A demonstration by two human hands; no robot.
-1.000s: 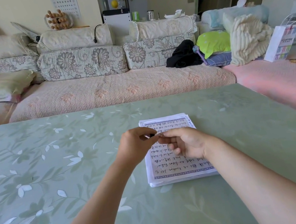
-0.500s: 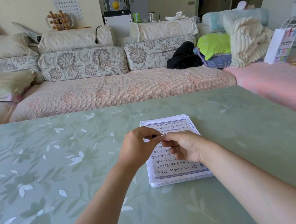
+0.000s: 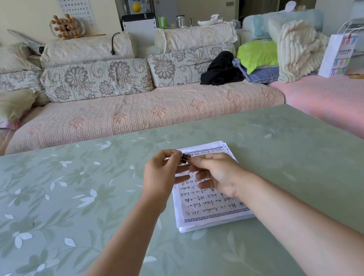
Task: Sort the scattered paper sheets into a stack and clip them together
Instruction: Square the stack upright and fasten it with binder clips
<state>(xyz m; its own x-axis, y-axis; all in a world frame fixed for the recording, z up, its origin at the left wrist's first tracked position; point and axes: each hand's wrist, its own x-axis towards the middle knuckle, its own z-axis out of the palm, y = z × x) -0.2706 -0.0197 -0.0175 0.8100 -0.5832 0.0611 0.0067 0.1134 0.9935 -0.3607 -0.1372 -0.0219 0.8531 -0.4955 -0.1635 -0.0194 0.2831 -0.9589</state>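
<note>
The left hand (image 3: 161, 177) and right hand (image 3: 220, 177) pinch the dark clip (image 3: 185, 158), now shifted to the stack's (image 3: 211, 207) far corner, probably for clamping.

Glossy table (image 3: 75, 226), matt paper sheets (image 3: 208, 207)

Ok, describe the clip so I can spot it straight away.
On the green floral table lies a white paper stack. Above its far left corner the left hand and right hand meet, pinching the clip: small and dark against the white sheets.
</note>
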